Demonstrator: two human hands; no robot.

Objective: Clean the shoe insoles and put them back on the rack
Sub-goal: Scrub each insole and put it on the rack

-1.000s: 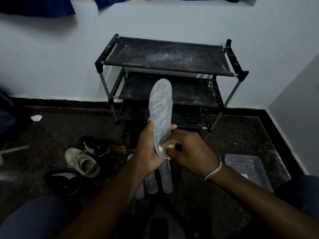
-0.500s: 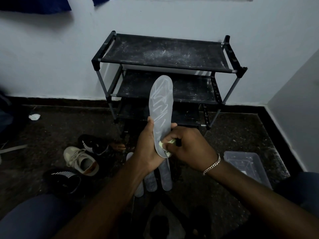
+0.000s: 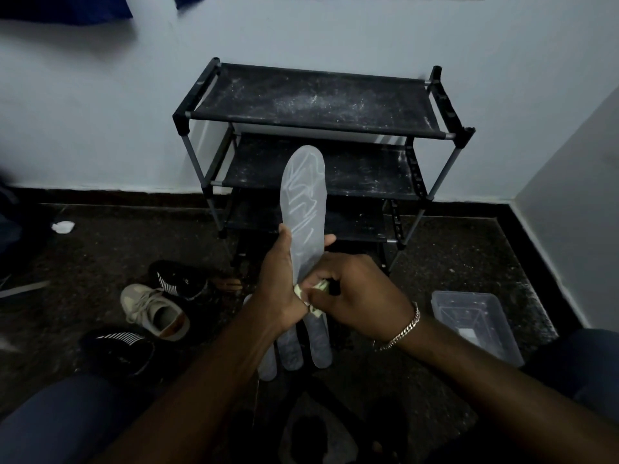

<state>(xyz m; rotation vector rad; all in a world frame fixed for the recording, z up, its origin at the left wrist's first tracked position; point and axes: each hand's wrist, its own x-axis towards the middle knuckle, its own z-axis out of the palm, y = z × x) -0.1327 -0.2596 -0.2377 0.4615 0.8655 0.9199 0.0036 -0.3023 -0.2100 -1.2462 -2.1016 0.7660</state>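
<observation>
Insole (image 3: 303, 199) upright, gripped by left hand (image 3: 279, 289); right hand (image 3: 355, 296) pinches cloth (image 3: 313, 291) against its heel

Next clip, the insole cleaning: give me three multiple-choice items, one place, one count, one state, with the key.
1. Where is the clear plastic box? A on the floor, at the person's right. B on a windowsill. C on a chair.
2. How many insoles lie on the floor? A one. B three. C six.
3. How is the raised insole held? A flat on both palms. B upright, gripped by the left hand. C pinched by its toe end.
Key: 1 A, it rests on the floor. 2 B, three ends show. 3 B, toe end up, lower part in that grip; the right hand holds a yellowish cloth at the heel.
</observation>
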